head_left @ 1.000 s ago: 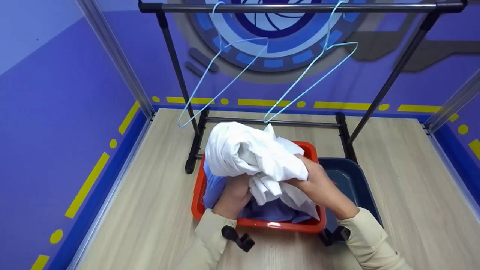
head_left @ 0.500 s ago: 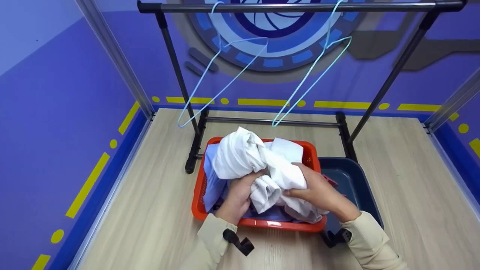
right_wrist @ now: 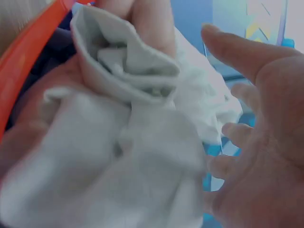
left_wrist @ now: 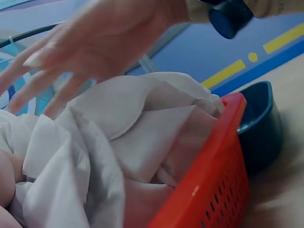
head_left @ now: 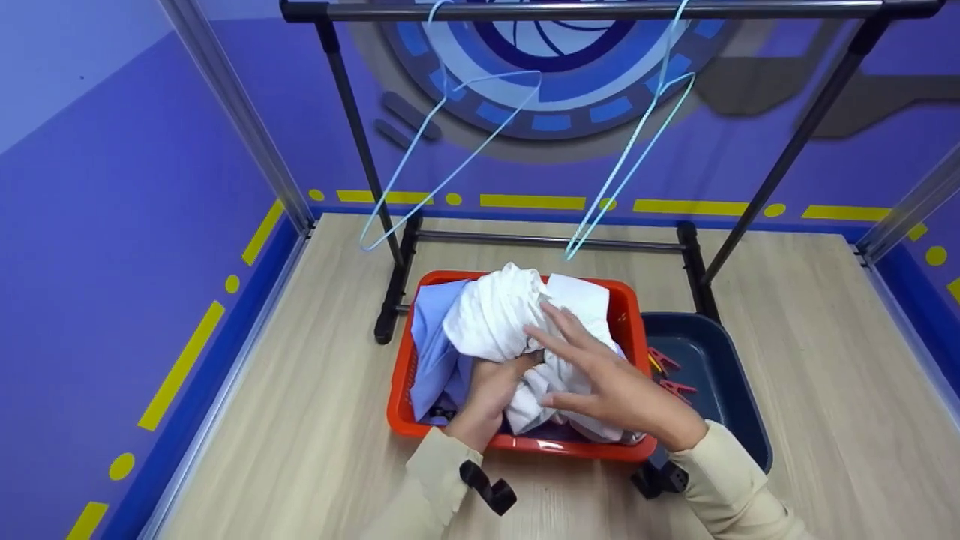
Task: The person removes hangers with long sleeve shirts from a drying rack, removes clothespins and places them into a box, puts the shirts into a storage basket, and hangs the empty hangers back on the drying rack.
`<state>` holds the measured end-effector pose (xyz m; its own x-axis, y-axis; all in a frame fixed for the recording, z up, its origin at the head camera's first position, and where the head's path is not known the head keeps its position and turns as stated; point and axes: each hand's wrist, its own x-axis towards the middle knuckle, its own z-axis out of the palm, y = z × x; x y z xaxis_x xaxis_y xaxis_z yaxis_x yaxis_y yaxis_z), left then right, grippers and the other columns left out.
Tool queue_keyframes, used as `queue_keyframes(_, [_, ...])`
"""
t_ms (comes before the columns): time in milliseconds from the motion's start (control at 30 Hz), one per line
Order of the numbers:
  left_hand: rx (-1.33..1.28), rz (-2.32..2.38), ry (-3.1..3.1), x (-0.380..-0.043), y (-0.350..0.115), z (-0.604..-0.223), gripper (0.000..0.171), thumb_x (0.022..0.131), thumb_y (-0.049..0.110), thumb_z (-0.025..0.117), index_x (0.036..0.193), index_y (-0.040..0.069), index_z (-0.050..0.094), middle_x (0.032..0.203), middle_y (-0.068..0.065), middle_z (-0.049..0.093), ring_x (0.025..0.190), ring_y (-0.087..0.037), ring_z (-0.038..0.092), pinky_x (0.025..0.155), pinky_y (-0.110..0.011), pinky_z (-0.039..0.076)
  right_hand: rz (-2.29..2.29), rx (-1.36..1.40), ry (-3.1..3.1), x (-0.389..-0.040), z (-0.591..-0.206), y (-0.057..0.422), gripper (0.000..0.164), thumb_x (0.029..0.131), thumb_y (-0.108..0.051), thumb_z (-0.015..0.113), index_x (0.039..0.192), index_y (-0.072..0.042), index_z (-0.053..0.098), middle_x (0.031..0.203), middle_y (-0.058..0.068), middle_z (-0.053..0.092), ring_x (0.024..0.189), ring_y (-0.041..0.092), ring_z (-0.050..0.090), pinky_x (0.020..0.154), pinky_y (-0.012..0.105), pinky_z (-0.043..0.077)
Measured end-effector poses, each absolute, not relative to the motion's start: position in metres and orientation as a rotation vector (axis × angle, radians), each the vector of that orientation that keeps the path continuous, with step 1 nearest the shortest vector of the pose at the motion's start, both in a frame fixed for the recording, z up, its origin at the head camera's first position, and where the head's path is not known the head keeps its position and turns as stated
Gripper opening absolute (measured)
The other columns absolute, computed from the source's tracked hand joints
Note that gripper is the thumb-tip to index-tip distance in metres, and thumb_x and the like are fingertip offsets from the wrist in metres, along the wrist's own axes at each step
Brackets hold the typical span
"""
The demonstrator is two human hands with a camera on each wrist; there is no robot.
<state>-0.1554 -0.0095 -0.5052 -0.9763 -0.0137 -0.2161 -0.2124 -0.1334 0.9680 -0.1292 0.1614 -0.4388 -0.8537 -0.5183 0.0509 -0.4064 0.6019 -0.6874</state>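
Note:
A bunched white garment lies over the red basket, partly inside it. My left hand grips its gathered folds from the near side, the fingertips hidden in the fabric. Just right of the bunch, my right hand is held with fingers spread and nothing in its grasp. The right wrist view shows a cuff-like opening of the white garment between the hands. More white cloth and a light blue garment fill the basket around the bunch.
A dark tray with red clothespins stands right of the basket. Behind, two light blue hangers hang from the rack's top bar. A purple wall borders the left side.
The white bunch has come down lower toward the basket, held by my left hand. My right hand has let go of the cloth and spread its fingers. The right hanger has swung.

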Motion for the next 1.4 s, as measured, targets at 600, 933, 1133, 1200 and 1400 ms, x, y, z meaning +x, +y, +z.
queue_keyframes(600, [-0.206, 2.095, 2.409, -0.135, -0.041, -0.469, 0.074, 0.086, 0.024, 0.071, 0.146, 0.004, 0.035, 0.15, -0.013, 0.039, 0.14, -0.027, 0.035, 0.117, -0.047, 0.025, -0.843, -0.58, 2.8, -0.132, -0.451, 0.145, 0.085, 0.086, -0.02, 0.073, 0.148, -0.05, 0.022, 0.163, -0.003, 0.014, 0.15, 0.032, 0.016, 0.111, 0.056, 0.03])
queue_keyframes(933, [-0.034, 1.909, 2.598, -0.151, -0.065, -0.458, 0.087, 0.087, 0.026, 0.071, 0.155, 0.024, 0.017, 0.16, -0.007, 0.022, 0.145, -0.03, 0.028, 0.114, -0.049, 0.032, -0.782, -0.478, 2.761, -0.133, -0.457, 0.143, 0.078, 0.089, -0.018, 0.069, 0.149, -0.044, 0.026, 0.162, -0.004, 0.019, 0.15, 0.031, 0.018, 0.111, 0.058, 0.029])
queue_keyframes(1133, [0.655, 1.035, 2.943, -0.168, -0.069, -0.46, 0.093, 0.078, 0.033, 0.079, 0.154, 0.028, 0.024, 0.163, -0.001, 0.014, 0.15, -0.031, 0.014, 0.116, -0.059, 0.019, -0.839, -0.489, 2.733, -0.134, -0.463, 0.146, 0.078, 0.089, -0.017, 0.069, 0.15, -0.042, 0.026, 0.162, -0.001, 0.021, 0.149, 0.031, 0.02, 0.109, 0.052, 0.034])
queue_keyframes(1200, [0.708, 0.808, 2.908, -0.168, -0.066, -0.46, 0.099, 0.075, 0.04, 0.081, 0.154, 0.033, 0.021, 0.164, 0.0, 0.009, 0.15, -0.035, 0.008, 0.115, -0.063, 0.016, -0.846, -0.494, 2.725, -0.134, -0.465, 0.147, 0.078, 0.089, -0.017, 0.069, 0.15, -0.041, 0.026, 0.161, 0.001, 0.021, 0.148, 0.032, 0.021, 0.108, 0.052, 0.035])
queue_keyframes(1400, [0.678, 0.462, 2.782, -0.169, -0.054, -0.463, 0.11, 0.069, 0.048, 0.084, 0.154, 0.035, 0.016, 0.165, 0.0, -0.005, 0.15, -0.038, -0.003, 0.115, -0.064, 0.013, -0.839, -0.454, 2.658, -0.138, -0.472, 0.147, 0.074, 0.09, -0.017, 0.067, 0.149, -0.04, 0.029, 0.161, 0.001, 0.023, 0.149, 0.031, 0.018, 0.11, 0.056, 0.032])
